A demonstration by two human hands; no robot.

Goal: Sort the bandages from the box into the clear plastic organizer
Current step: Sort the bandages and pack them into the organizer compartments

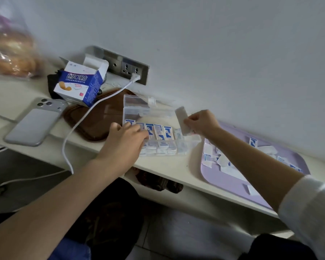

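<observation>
- bandages (182, 119): a small white bundle, blurred, is pinched in my right hand (202, 122) between thumb and curled fingers. i cannot tell whether it is one piece or several.
- position: the bundle sits just above the right end of the clear plastic organizer (188, 146). its long axis is near upright, with the top tilted toward the wall.
- organizer state: the lid stands open. blue-and-white wrappers (159, 131) stand in the middle compartments, and the right-end compartments look the least filled.
- left hand (128, 136): it rests on the organizer's left end, fingers fairly straight, gripping nothing. i judge that it steadies the case.
- governing relation: the open compartment lies directly below the right fingers and slightly toward me. the right hand is the nearer one; the left is at the opposite end.
- next move, as i judge it: lower the bundle along its long axis, keeping it upright to match the standing wrappers.
- supply: loose bandages (207, 159) lie on the purple tray (233, 182), just right of the organizer. the box (79, 81) stands open on the bench (167, 167), well apart to the left.
</observation>
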